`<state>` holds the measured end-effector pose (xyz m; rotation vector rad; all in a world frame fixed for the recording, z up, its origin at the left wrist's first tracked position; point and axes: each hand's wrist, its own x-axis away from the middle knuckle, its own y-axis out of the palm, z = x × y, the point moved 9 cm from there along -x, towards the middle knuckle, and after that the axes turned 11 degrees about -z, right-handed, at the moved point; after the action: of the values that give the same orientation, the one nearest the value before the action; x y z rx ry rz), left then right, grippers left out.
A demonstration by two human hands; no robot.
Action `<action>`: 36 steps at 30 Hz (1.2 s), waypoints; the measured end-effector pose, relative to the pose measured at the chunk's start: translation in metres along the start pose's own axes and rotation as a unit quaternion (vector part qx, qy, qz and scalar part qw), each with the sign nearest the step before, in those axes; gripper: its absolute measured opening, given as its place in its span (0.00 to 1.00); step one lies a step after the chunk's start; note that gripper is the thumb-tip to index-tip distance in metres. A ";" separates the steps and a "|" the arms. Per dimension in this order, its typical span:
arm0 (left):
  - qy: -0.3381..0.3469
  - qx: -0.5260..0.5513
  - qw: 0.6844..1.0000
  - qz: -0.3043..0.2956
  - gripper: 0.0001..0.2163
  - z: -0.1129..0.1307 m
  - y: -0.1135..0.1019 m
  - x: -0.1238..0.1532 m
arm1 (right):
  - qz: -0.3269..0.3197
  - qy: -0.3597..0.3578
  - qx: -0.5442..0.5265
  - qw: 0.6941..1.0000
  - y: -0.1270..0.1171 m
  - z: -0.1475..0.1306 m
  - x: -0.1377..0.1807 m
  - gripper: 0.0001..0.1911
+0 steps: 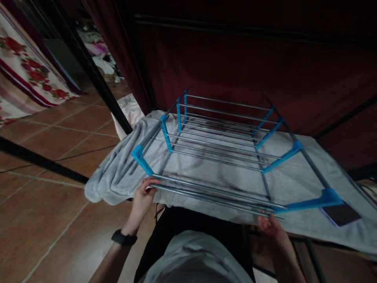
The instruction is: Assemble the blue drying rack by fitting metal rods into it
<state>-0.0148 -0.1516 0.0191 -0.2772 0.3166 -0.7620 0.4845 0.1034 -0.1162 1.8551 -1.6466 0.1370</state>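
A rack [222,150] of thin metal rods and blue plastic brackets lies on a grey blanket. At its near side, several loose-looking metal rods [206,197] run side by side close to the blanket's front edge. My left hand [145,191], with a dark band on its wrist, pinches the left ends of these rods beside a blue bracket [143,159]. Under their right ends, my right hand [271,226] is closed with fingers and thumb on the rods, near another blue bracket [312,201]. Which rods each hand grips is partly hidden.
The grey blanket [114,177] covers a bed with a dark metal frame [97,78]. A phone [343,214] lies by the right bracket. Dark red curtain [235,70] hangs behind. To the left are a tiled floor [59,169], a cable and a floral cloth [32,70].
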 end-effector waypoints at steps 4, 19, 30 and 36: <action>-0.036 0.040 0.998 0.020 0.09 -0.011 -0.011 0.005 | -0.005 -0.019 -0.066 0.998 0.022 -0.007 0.016 0.11; -0.085 0.172 0.969 0.155 0.17 0.011 -0.012 0.000 | -0.070 -0.101 -0.112 0.986 0.083 -0.080 0.016 0.06; -0.054 0.189 0.976 0.098 0.14 0.030 0.012 -0.013 | -0.081 -0.070 -0.156 0.982 0.098 -0.098 -0.029 0.05; -0.086 0.285 0.952 0.073 0.14 0.013 0.006 -0.007 | -0.095 -0.055 -0.113 0.988 0.094 -0.089 -0.051 0.06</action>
<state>-0.0104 -0.1408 0.0302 0.2246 -0.0570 -0.6480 0.4173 0.1927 -0.0340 1.8598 -1.4780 -0.2282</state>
